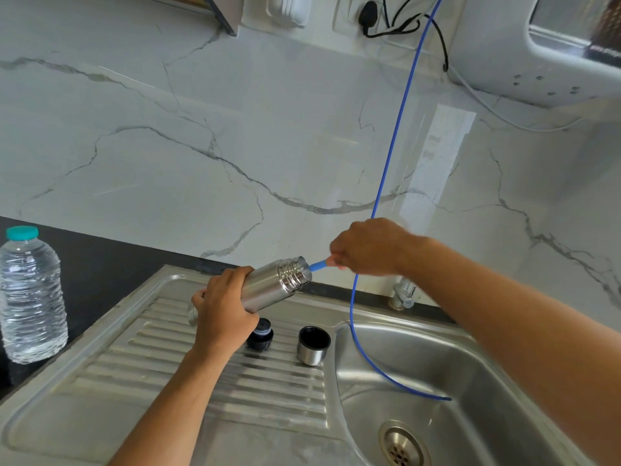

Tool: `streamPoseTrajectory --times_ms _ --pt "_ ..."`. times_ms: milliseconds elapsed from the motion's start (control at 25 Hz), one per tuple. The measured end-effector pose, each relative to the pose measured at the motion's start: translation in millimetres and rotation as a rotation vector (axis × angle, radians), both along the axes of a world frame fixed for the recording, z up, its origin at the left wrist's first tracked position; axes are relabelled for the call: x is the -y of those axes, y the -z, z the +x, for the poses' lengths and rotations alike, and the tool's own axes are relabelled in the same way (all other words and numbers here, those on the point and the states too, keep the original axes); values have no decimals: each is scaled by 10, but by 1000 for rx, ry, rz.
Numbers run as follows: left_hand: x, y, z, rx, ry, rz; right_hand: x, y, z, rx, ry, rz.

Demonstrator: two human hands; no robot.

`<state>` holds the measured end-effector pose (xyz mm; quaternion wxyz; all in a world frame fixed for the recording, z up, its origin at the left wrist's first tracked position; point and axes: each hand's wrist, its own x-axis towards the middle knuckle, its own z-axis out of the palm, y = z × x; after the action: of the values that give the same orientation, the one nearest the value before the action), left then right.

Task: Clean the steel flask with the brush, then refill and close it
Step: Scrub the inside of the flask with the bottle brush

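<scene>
Two hands: we grip the flask (275, 285) in the left hand (223, 307), tilted above the draining board (168, 364).
Right hand (369, 247): we pinch the blue brush handle (318, 265) at the flask's mouth.

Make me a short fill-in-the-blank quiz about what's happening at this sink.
The left hand holds the cylindrical steel flask tilted over the ribbed ____.
The right hand grips a brush with a ____ handle.
The clear plastic water bottle has a ____ cap.

Missing words: drainboard; blue; teal
</scene>
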<state>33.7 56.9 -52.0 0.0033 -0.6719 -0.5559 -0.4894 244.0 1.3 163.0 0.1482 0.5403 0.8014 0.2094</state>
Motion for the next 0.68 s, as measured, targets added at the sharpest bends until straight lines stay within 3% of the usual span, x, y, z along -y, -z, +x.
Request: streamPoseTrajectory --times_ms 40,120,440,680 --pt "1 -5 4 16 0 -10 36 95 -44 127 -85 120" --pt "7 -16 21 35 7 -13 97 187 -127 181 -189 181" --pt "35 -34 -12 5 -10 123 144 -241 136 -310 74 -216" --pt "61 21 121 74 23 86 102 -40 -70 -256 63 -110"
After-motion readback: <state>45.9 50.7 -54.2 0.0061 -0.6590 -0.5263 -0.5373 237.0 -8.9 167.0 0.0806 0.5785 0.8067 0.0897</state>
